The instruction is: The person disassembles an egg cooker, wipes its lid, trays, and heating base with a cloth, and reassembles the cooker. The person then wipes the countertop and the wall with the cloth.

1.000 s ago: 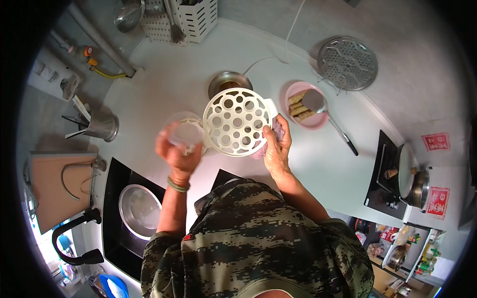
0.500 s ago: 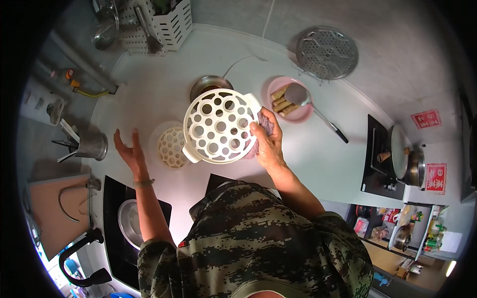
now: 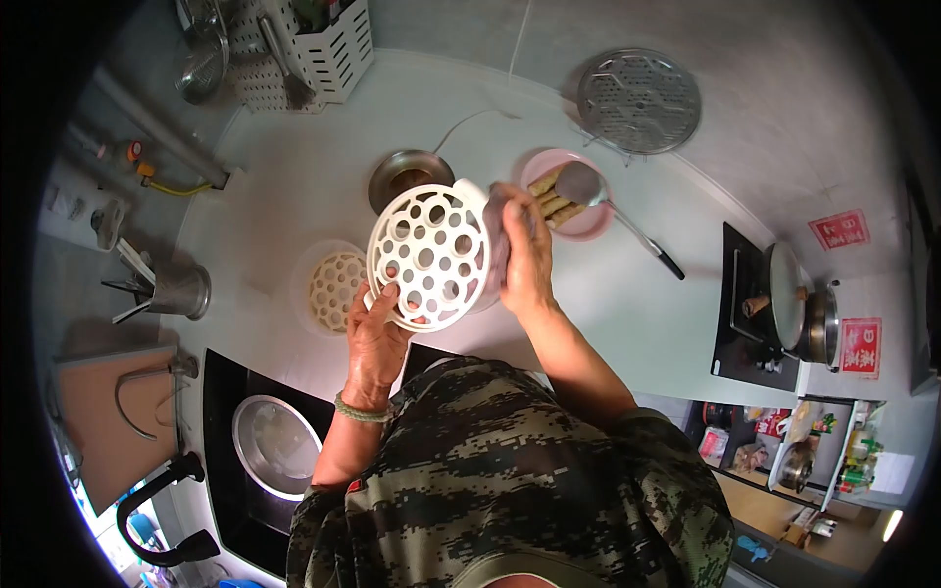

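Note:
A round white plastic steamer tray (image 3: 424, 259) with many holes is held up over the counter, slightly tilted. My left hand (image 3: 377, 338) grips its lower-left rim, thumb on the near face and fingertips showing through the holes. At its right edge, my right hand (image 3: 527, 250) holds a greyish-purple cloth (image 3: 498, 235), bunched against the rim and partly behind the tray. Motion blurs the right fingers. A second perforated tray (image 3: 336, 291), in a pale round container, rests on the counter just left of the held one.
Behind the held tray sits a metal pan (image 3: 407, 169). A pink plate (image 3: 586, 227) carries browned rolls and a spatula (image 3: 642, 238). A metal steaming rack (image 3: 639, 101) leans on the wall. The sink holds a steel basin (image 3: 277, 447); a utensil holder (image 3: 183, 291) stands left.
My left hand has come in from the left and taken hold of the tray's lower-left rim. My right hand has shifted from the tray's rim to the cloth at its side.

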The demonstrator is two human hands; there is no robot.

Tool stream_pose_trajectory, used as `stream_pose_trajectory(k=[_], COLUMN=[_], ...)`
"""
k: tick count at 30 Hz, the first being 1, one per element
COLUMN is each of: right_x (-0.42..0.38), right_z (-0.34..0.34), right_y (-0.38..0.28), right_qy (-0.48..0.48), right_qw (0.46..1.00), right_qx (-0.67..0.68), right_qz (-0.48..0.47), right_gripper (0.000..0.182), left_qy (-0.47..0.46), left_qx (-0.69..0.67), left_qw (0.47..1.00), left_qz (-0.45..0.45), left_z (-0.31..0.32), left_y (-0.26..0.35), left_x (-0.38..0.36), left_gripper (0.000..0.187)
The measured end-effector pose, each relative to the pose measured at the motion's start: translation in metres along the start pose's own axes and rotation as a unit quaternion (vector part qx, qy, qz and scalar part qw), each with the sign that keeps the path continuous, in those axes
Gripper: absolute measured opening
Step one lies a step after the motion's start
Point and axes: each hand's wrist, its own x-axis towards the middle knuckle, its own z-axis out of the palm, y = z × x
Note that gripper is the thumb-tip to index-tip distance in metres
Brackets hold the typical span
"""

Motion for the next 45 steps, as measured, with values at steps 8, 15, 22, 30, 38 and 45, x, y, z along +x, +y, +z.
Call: stream_pose_trajectory(k=[8,15,22,30,38,45], right_x=[-0.022,-0.004,0.023,0.057,0.006,0.064], right_z=[0.051,0.021,0.040,0.037,0.079,0.018], right_y=[0.004,-0.028,-0.061,-0.017,-0.016,-0.011], right_qy=[-0.052,0.091,-0.094,-0.199,-0.288,-0.128], right_qw=[0.996,0.944,0.914,0.844,0.771,0.823], right_qx=[0.077,-0.108,-0.230,-0.393,-0.407,-0.449], right_qz=[-0.014,-0.298,-0.319,-0.305,-0.396,-0.324], right_gripper=[0.035,0.036,0.032,0.023,0.026,0.026], left_qy=[0.019,0.087,0.071,0.086,-0.079,0.105], left_qx=[-0.112,0.121,0.473,0.456,0.520,0.401], left_qw=[0.993,0.969,0.813,0.808,0.763,0.847], left_qz=[-0.012,0.195,0.331,0.362,0.376,0.333], left_z=[0.024,0.028,0.032,0.024,-0.006,0.022], left_y=[-0.014,0.025,-0.003,0.000,-0.014,-0.001], left_x=[0.013,0.018,0.015,0.011,0.024,0.015], left_gripper=[0.023,0.031,0.025,0.021,0.019,0.031])
